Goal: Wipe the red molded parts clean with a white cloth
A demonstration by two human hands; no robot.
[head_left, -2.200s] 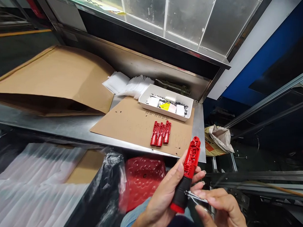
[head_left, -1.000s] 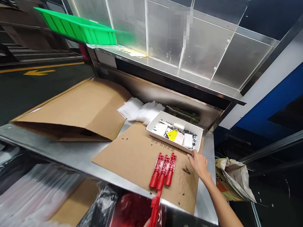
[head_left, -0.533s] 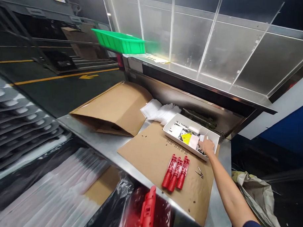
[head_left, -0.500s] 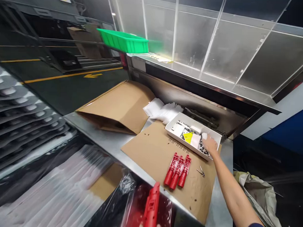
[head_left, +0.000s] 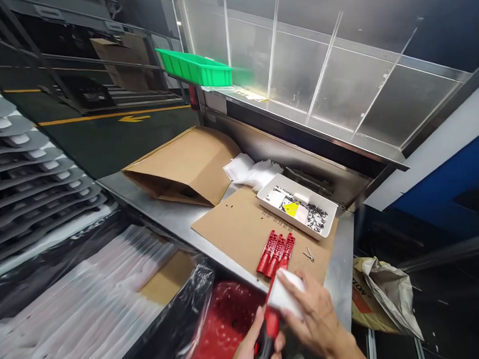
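My left hand (head_left: 248, 343) is wrapped round a long red plastic part (head_left: 272, 323) with a dark lower end, at the bottom of the view. My right hand (head_left: 319, 316) presses a folded white wipe (head_left: 286, 293) against the upper side of that part. Just beyond my hands, red plastic pieces (head_left: 275, 254) lie side by side on a brown cardboard sheet (head_left: 222, 223). To their right is a small metal tool (head_left: 308, 254), too small to name. Behind them stands a shallow white tray (head_left: 320, 235) holding dark bits, white pads and a yellow piece (head_left: 291, 208).
A large cardboard box (head_left: 185, 162) lies at the table's left, near a stack of white sheets (head_left: 253, 172). A green bin (head_left: 196, 68) sits on the shelf above. Below is a red container (head_left: 222, 325), with white-wrapped items (head_left: 82, 299) to its left. A sack (head_left: 392, 295) stands right.
My right hand has left the white tray with a white wipe and come down to the red part. My left hand still holds that part, now farther right in view.
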